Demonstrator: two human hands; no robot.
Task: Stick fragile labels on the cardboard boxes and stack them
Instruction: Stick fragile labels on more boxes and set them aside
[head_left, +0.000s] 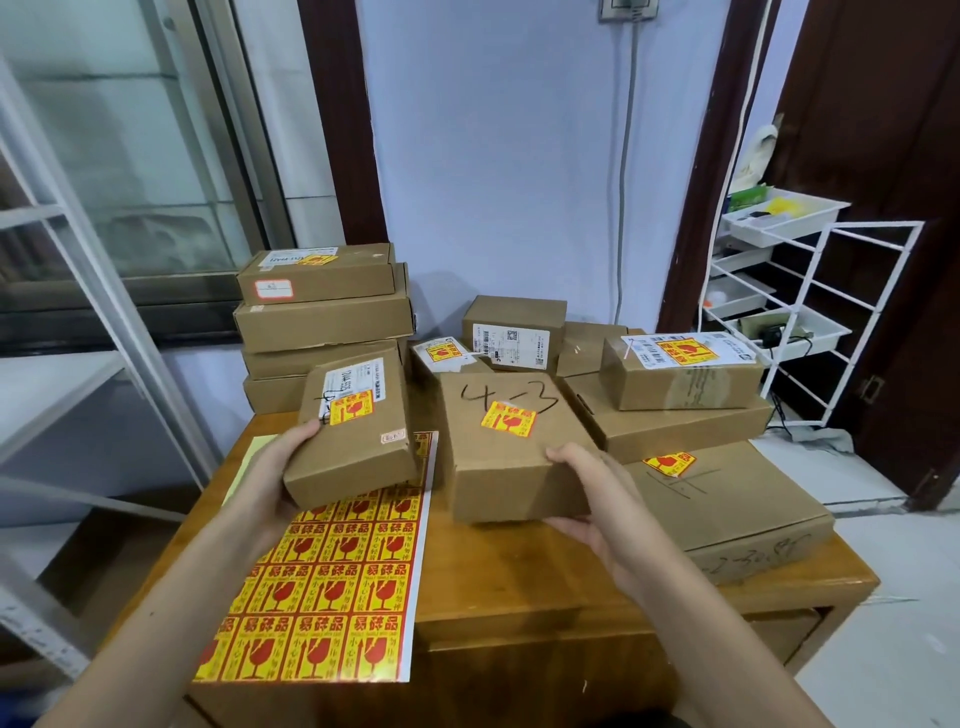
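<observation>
My left hand (278, 470) grips a small cardboard box (358, 447) by its near left corner and holds it tilted above the sheet of fragile labels (332, 582). That box carries a yellow-and-red fragile label and a white shipping label. My right hand (587, 488) grips the near right edge of a second box marked "4-3" (511, 467), which also has a fragile label on top. The label sheet lies flat on the wooden table (519, 577), partly under the left box.
A stack of flat boxes (322, 317) stands at the back left. More labelled boxes sit at the back centre (514, 332) and right (680, 374), over a large flat box (727, 499). A white wire rack (789, 312) stands to the right, a metal shelf frame (78, 291) to the left.
</observation>
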